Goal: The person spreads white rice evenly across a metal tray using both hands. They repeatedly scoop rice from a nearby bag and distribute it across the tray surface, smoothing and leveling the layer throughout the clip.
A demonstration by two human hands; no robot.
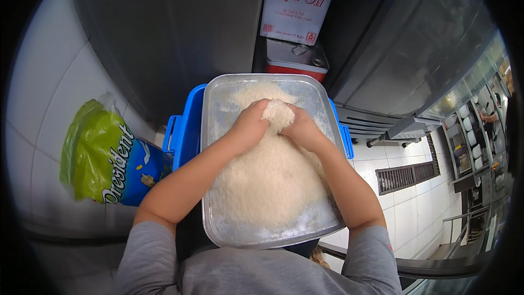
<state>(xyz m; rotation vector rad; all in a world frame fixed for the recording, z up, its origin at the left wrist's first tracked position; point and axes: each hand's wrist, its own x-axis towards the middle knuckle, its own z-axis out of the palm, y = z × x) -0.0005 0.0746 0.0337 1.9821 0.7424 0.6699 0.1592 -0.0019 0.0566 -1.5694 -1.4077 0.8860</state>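
Observation:
A rectangular metal tray point(311, 233) with rounded corners rests across a blue plastic tub point(189, 131). A broad heap of uncooked rice point(274, 184) covers much of the tray, with a smaller patch at its far end. My left hand point(251, 125) and my right hand point(301, 127) are cupped together over the far half of the tray, holding a mound of rice between them. Some grains appear to trail down towards the heap. My fingertips are partly hidden by the rice.
A green and blue plastic sack point(98, 151) stands left of the tub. Soya oil tins point(297, 8) are stacked beyond the tray, between large metal appliances point(413, 45). On the right lie a floor drain grate point(405, 176) and shelves of containers point(468, 131); a person point(493, 116) is at the far right.

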